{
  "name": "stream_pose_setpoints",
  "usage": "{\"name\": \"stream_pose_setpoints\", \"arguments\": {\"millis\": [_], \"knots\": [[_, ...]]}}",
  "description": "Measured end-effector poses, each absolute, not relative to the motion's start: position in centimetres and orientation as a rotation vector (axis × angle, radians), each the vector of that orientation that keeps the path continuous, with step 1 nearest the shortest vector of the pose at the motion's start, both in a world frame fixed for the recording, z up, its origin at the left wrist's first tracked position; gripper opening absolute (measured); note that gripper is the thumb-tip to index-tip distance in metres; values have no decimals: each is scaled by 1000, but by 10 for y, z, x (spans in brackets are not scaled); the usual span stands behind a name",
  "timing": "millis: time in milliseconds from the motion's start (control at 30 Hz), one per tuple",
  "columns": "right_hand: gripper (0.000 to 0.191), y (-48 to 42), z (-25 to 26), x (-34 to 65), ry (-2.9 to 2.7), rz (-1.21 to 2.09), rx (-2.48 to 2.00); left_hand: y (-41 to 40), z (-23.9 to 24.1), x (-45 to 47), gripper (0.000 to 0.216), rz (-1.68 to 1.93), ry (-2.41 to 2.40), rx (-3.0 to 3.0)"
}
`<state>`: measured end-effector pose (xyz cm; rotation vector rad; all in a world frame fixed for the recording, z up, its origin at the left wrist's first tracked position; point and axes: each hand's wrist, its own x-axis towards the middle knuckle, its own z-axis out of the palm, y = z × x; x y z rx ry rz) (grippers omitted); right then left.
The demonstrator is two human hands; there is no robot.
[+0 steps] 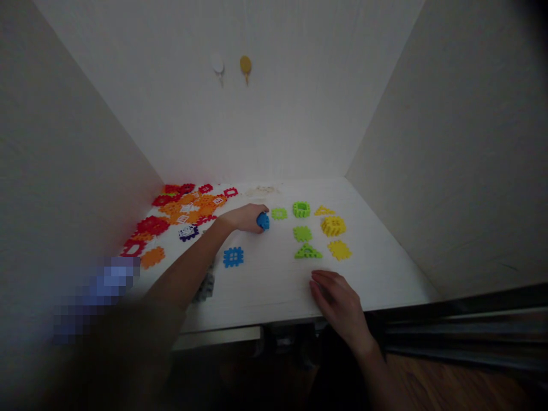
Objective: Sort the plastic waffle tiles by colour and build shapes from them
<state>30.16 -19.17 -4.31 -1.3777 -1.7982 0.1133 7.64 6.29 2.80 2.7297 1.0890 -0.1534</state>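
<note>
My left hand (250,217) reaches over the middle of the white table and grips blue toothed building pieces (264,221) between thumb and fingers. How many pieces it holds is hidden. A flat blue square building piece (233,257) lies nearer to me. Just right of the left hand is a light green square frame (279,213). My right hand (336,294) hovers or rests by the front edge, its fingers loosely curved and apart from the thumb, nothing visible in them. Ahead of it lie a green triangle (307,252) and a green square (302,233).
Red and orange pieces (188,208) spread across the left side, with a dark purple one (188,232) beside them. Grey pieces (205,287) sit partly under my left forearm. Yellow pieces (333,226) stand at right. White walls (274,114) with two hooks (245,64) enclose the table.
</note>
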Motion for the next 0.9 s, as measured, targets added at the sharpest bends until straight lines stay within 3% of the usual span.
{"name": "stream_pose_setpoints", "arguments": {"millis": [533,900], "knots": [[20,-191,-46,300,-1839,53,-1413,29,32,138,49,-255,927,2857],[22,-190,-48,301,-1849,41,-1389,26,37,146,55,-319,927,2801]]}}
